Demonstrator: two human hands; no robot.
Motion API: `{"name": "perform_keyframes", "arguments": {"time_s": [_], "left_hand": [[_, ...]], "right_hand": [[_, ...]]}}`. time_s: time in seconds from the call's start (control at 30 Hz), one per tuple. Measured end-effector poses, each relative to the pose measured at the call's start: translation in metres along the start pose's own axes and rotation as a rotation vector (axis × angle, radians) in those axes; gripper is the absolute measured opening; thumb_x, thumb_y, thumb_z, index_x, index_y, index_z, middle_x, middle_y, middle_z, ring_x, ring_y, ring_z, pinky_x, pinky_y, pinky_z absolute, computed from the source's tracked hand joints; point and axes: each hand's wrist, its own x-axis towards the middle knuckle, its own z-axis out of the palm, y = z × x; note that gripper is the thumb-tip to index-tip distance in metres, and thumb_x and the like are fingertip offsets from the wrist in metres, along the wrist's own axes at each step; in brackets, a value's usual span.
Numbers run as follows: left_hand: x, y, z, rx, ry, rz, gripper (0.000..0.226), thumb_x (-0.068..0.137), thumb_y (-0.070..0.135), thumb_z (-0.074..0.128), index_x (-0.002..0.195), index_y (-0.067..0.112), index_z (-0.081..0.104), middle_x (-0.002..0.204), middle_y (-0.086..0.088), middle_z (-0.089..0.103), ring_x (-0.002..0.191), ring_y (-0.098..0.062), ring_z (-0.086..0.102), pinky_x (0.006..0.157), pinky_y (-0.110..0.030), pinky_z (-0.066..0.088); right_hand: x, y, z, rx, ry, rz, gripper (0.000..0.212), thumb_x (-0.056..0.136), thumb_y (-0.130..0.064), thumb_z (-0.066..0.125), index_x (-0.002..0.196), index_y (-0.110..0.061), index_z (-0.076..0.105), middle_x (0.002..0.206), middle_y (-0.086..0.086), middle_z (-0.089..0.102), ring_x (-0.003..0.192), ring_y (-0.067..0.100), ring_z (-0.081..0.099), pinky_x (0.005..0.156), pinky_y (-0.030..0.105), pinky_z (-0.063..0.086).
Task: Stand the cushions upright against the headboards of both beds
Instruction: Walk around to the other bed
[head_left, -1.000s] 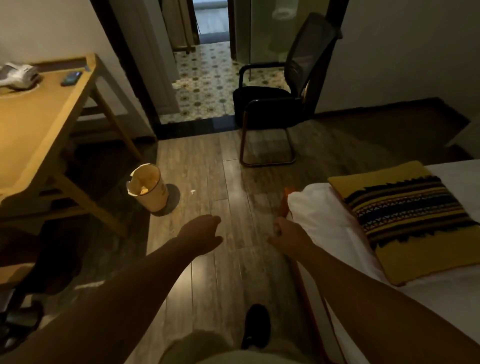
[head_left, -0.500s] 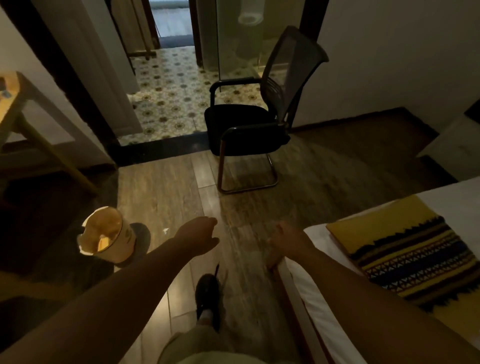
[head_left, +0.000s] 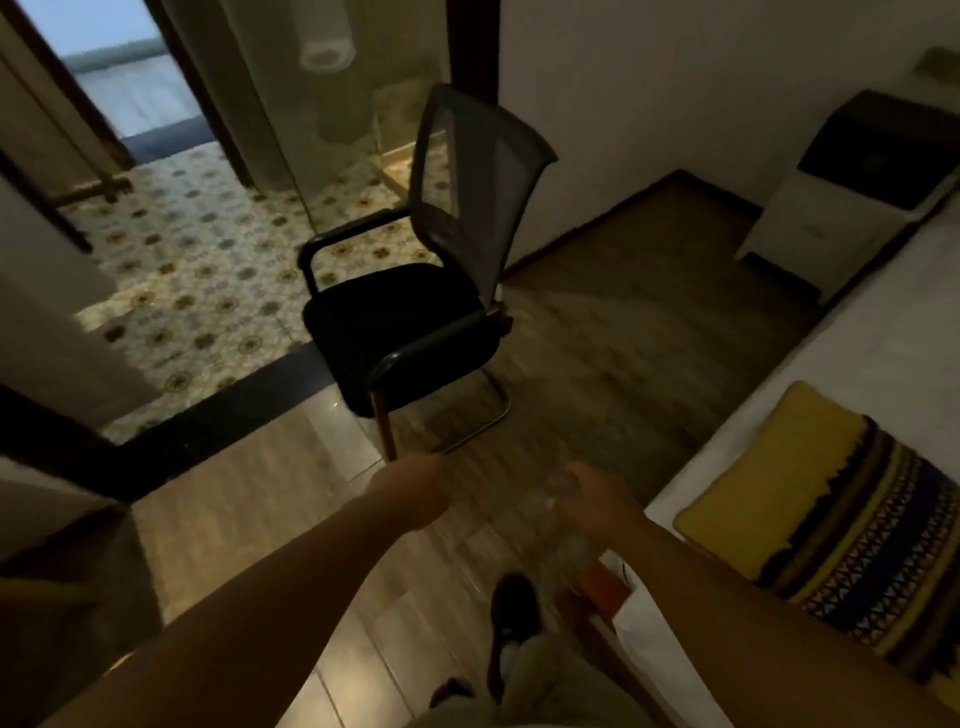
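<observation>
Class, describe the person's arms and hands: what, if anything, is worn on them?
The left arm and right arm are bare, no sleeves in view. The left hand and right hand carry no gloves, watch or bracelet; blur hides any rings.

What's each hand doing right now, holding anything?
Left hand: open, loosely curled, holding nothing.
Right hand: open, loosely curled, blurred, nothing seen in it.

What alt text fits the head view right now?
The left hand and right hand reach forward, empty, over a wooden floor beside a bed. A yellow patterned cushion lies flat on it; a black chair stands ahead.
</observation>
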Motion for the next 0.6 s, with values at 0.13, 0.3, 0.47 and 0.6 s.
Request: {"name": "perform_keyframes", "arguments": {"time_s": [0.13, 0.3, 0.47, 0.6], "left_hand": [[0.087, 0.027, -0.042, 0.127, -0.084, 0.123, 0.034, 0.094, 0.027, 0.051, 0.126, 0.016, 0.056, 0.126, -0.006, 0.060, 0.115, -0.025, 0.059, 0.095, -0.039, 0.051], [0.199, 0.079, -0.099, 0.207, -0.139, 0.247, 0.037, 0.095, 0.032, 0.053, 0.129, 0.018, 0.056, 0.130, -0.004, 0.059, 0.117, -0.026, 0.058, 0.097, -0.039, 0.050], [0.299, 0.153, -0.143, 0.265, -0.098, 0.361, 0.034, 0.093, 0.031, 0.056, 0.124, 0.016, 0.062, 0.126, -0.008, 0.064, 0.114, -0.027, 0.060, 0.097, -0.038, 0.049], [0.359, 0.223, -0.155, 0.346, -0.220, 0.479, 0.052, 0.098, 0.032, 0.054, 0.146, 0.017, 0.042, 0.151, -0.009, 0.044, 0.137, -0.026, 0.044, 0.111, -0.037, 0.038]], "right_hand": [[0.061, 0.013, -0.038, 0.057, 0.053, 0.052, 0.070, 0.087, -0.048, 0.067, 0.146, -0.017, 0.043, 0.143, 0.008, 0.051, 0.127, 0.024, 0.051, 0.104, 0.039, 0.044], [0.144, 0.030, -0.116, 0.200, 0.149, 0.116, 0.075, 0.086, -0.050, 0.068, 0.148, -0.016, 0.041, 0.148, 0.009, 0.049, 0.134, 0.028, 0.049, 0.106, 0.035, 0.039], [0.186, 0.056, -0.186, 0.152, 0.224, 0.174, 0.073, 0.088, -0.051, 0.066, 0.146, -0.015, 0.043, 0.148, 0.011, 0.050, 0.134, 0.030, 0.048, 0.110, 0.040, 0.041], [0.196, 0.086, -0.227, 0.238, 0.299, 0.269, 0.070, 0.090, -0.047, 0.065, 0.146, -0.014, 0.042, 0.147, 0.012, 0.050, 0.133, 0.030, 0.049, 0.110, 0.041, 0.042]]}}
